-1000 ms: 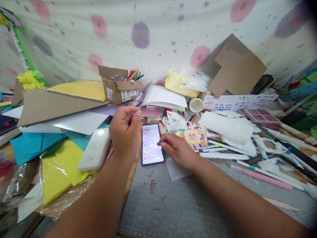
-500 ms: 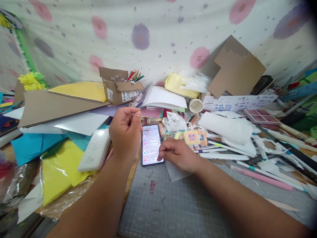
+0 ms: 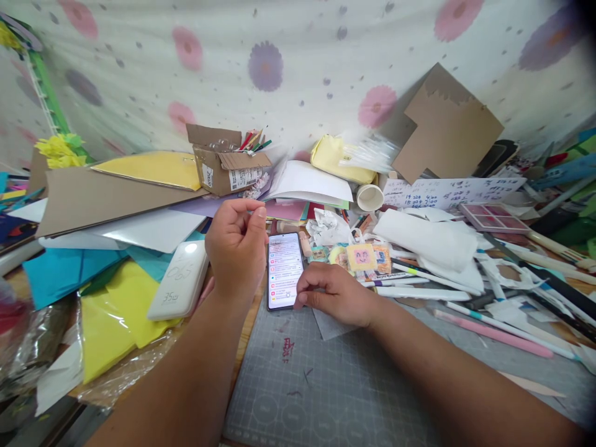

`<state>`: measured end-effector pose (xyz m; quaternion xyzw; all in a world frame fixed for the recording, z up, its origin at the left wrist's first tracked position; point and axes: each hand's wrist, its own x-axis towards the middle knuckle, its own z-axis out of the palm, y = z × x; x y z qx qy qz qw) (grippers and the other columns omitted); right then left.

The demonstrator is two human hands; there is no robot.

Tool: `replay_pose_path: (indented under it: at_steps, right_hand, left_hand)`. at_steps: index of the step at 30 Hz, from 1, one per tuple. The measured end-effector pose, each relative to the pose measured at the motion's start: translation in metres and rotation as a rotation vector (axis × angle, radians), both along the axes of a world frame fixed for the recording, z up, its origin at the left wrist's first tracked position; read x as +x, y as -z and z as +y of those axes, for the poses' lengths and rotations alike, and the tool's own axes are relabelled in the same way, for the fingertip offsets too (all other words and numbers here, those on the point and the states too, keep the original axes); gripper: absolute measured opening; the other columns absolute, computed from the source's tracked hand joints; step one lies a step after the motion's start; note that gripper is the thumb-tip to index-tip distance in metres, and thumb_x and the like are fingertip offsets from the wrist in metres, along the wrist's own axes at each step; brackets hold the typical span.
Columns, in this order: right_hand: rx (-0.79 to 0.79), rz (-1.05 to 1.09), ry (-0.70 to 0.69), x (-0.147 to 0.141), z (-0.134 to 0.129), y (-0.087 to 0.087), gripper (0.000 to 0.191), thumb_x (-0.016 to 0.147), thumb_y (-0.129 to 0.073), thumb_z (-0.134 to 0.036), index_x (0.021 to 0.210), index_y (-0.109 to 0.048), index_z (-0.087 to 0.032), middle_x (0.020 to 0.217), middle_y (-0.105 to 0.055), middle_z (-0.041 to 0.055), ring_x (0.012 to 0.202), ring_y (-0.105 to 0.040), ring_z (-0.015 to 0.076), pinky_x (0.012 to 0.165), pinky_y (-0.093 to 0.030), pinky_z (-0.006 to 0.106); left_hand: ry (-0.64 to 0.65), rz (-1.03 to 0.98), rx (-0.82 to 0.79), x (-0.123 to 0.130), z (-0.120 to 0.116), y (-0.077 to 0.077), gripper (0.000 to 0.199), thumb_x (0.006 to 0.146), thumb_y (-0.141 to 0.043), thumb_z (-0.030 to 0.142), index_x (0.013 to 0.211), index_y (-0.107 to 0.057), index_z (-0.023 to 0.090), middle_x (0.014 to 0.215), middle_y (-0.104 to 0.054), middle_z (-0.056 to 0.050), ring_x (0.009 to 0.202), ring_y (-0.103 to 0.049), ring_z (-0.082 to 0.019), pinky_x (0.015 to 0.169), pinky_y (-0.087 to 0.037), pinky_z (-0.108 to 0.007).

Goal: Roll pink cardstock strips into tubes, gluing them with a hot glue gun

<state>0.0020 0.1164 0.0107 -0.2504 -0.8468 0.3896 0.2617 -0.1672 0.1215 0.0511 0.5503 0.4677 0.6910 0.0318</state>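
Observation:
A smartphone [image 3: 284, 273] with a lit screen showing a list of rows lies at the top of a grey cutting mat [image 3: 298, 379]. My left hand [image 3: 237, 245] is raised just left of the phone, its fingers curled and thumb and forefinger pinched together; anything between them is too small to make out. Over the phone's lower right corner rests my right hand [image 3: 333, 295], loosely bent, with a gap between thumb and forefinger and nothing held. Its fingertips are at the screen's edge; whether they touch it I cannot tell. A white power bank [image 3: 179, 280] with a number display lies left of my left hand.
Yellow paper [image 3: 116, 316] in clear plastic lies at the left. Behind stand a cardboard box [image 3: 228, 164] of pencils, a yellow pouch [image 3: 339, 161] and a paper cup [image 3: 370, 197]. Several pens, crumpled paper [image 3: 328, 228] and a white roll [image 3: 423, 236] crowd the right.
The list on the phone's screen has shifted slightly. My right hand's fingertips have moved a little left and down; my left hand keeps its pinch in place.

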Motion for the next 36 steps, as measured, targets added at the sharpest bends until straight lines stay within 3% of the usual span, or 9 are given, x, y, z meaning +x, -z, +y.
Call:
replay_pose_path:
  at_steps: [12,19,29,32,36]
  right_hand:
    - [0.071,-0.060,0.007,-0.0013,0.0002,0.0033,0.006,0.085,-0.061,-0.019,0.082,-0.067,-0.020,0.081,-0.068,0.0006,0.081,-0.059,0.0159,0.075,-0.043,0.028]
    - [0.126,-0.017,0.139,0.0008,0.0007,0.0036,0.007,0.085,-0.059,-0.017,0.083,-0.066,-0.019,0.080,-0.067,0.0025,0.082,-0.057,0.0177,0.075,-0.042,0.030]
    - [0.114,0.065,0.439,0.0041,0.0078,0.0097,0.018,0.091,-0.050,-0.024,0.084,-0.065,-0.020,0.084,-0.065,0.0048,0.083,-0.056,0.0190,0.075,-0.041,0.032]
    - [0.108,0.061,0.426,0.0041,0.0078,0.0093,0.018,0.091,-0.050,-0.022,0.082,-0.065,-0.019,0.084,-0.066,0.0049,0.083,-0.056,0.0189,0.075,-0.041,0.032]
    - [0.099,0.055,0.305,0.0040,0.0051,0.0045,0.019,0.091,-0.051,-0.019,0.077,-0.064,-0.019,0.079,-0.067,0.0023,0.081,-0.057,0.0173,0.075,-0.041,0.031]
  left_hand:
    - [-0.005,-0.001,-0.041,0.0014,-0.0051,-0.0037,0.001,0.085,-0.061,0.021,0.085,-0.062,0.022,0.049,-0.047,0.008,0.041,-0.045,-0.008,0.041,-0.035,-0.020]
    - [0.011,-0.005,-0.058,0.0020,-0.0066,-0.0039,0.002,0.085,-0.060,0.022,0.086,-0.062,0.021,0.049,-0.047,0.008,0.041,-0.043,-0.007,0.040,-0.034,-0.020]
    - [0.023,-0.013,-0.050,0.0033,-0.0059,-0.0034,0.003,0.085,-0.060,0.021,0.086,-0.062,0.021,0.050,-0.047,0.008,0.041,-0.043,-0.008,0.040,-0.034,-0.019]
    - [0.020,-0.011,-0.058,0.0034,-0.0063,-0.0032,0.003,0.085,-0.060,0.022,0.086,-0.062,0.021,0.049,-0.047,0.008,0.041,-0.043,-0.007,0.040,-0.034,-0.019]
    - [-0.002,-0.002,-0.069,0.0038,-0.0068,-0.0033,0.003,0.085,-0.060,0.022,0.086,-0.062,0.021,0.050,-0.047,0.008,0.042,-0.044,-0.007,0.042,-0.034,-0.019]
